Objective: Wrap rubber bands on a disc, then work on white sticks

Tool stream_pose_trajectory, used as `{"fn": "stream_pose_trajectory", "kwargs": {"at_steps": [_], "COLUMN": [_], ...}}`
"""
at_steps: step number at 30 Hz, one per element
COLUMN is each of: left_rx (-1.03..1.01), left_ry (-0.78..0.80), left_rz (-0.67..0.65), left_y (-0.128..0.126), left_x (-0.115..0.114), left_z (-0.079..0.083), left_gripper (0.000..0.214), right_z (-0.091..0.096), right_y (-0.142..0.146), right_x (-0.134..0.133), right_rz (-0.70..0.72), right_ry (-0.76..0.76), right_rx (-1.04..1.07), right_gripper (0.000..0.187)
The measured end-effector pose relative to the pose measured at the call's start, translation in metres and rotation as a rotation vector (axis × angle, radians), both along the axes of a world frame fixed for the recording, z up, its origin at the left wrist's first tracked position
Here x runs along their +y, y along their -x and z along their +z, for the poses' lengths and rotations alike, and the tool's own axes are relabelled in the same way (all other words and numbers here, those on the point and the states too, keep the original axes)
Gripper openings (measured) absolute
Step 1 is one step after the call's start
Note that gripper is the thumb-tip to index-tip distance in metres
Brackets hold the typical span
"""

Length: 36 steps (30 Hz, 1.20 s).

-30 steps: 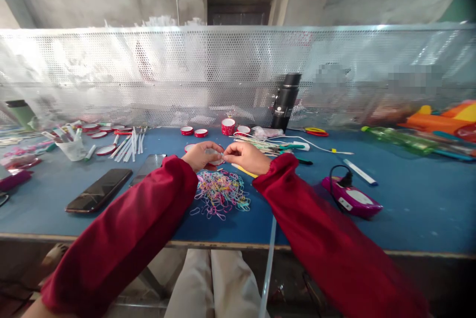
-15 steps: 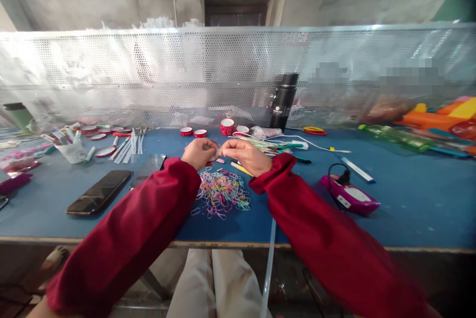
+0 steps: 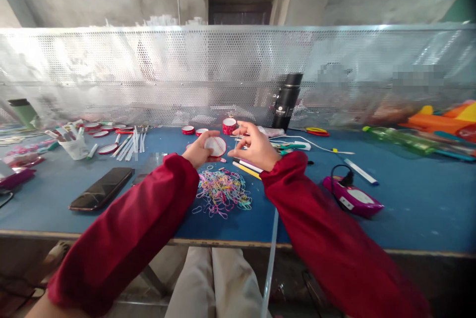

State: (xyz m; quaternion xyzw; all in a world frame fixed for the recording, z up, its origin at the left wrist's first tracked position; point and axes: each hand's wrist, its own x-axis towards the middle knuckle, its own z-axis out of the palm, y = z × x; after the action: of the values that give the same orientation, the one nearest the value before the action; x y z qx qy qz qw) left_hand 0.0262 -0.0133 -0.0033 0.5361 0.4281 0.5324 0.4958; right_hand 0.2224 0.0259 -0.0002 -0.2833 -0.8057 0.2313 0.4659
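Note:
My left hand (image 3: 201, 149) grips a round white disc with a red rim (image 3: 215, 147), thumb on its face and fingers behind. A thin line crosses the disc's white face; I cannot make out what it is. Just right of the disc, my right hand (image 3: 255, 145) is raised with thumb and fingers apart, and nothing shows between them. Below both hands lies a loose pile of small coloured rubber bands (image 3: 223, 189). Several pens (image 3: 247, 167) rest on the table under my right hand.
Small red-rimmed round pieces (image 3: 229, 125) stand at the back. Behind my right hand is a black flask (image 3: 288, 102). A phone (image 3: 102, 189) and a white cup of pens (image 3: 74, 147) are left. A purple power strip (image 3: 353, 196) is right, with a perforated metal screen (image 3: 167, 75) behind.
My hands were pinched together at the disc; now my right hand has opened and drawn away to the right. The disc's white face has turned toward me in my left hand.

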Motion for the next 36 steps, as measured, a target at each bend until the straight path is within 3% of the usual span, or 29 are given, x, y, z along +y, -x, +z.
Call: {"fn": "stream_pose_trajectory", "kwargs": {"at_steps": [2,4,8,12,19,28,31,36], "left_rx": [-0.013,0.002,0.051,0.026,0.043,0.189,0.237,0.172], "left_ry": [-0.002,0.031,0.093,0.055,0.112,0.071,0.055,0.019], "left_rz": [0.044,0.088,0.093,0.055,0.000,0.045,0.103,0.318], "left_y": [0.001,0.002,0.002,0.000,-0.003,-0.002,0.001,0.013], "left_x": [0.001,0.002,0.003,0.003,0.001,-0.002,0.001,0.014], "left_z": [0.001,0.001,0.001,-0.002,-0.004,0.002,0.003,0.001], "left_gripper": [0.071,0.070,0.043,0.025,0.004,0.012,0.010,0.011], "right_z": [-0.006,-0.012,-0.017,-0.018,-0.022,-0.021,-0.019,-0.015], "right_y": [0.002,0.008,0.022,0.026,0.026,0.028,0.028,0.025], "right_x": [0.002,0.000,-0.008,-0.010,-0.007,-0.010,-0.009,-0.002], "right_rz": [-0.054,-0.071,-0.126,-0.180,-0.228,-0.224,-0.199,-0.043], "right_ry": [-0.116,-0.206,-0.369,-0.451,-0.466,-0.462,-0.421,-0.233], "right_rx": [-0.111,-0.203,-0.323,-0.360,-0.379,-0.363,-0.274,0.064], "right_gripper": [0.095,0.096,0.089,0.084,0.091,0.080,0.071,0.038]}}
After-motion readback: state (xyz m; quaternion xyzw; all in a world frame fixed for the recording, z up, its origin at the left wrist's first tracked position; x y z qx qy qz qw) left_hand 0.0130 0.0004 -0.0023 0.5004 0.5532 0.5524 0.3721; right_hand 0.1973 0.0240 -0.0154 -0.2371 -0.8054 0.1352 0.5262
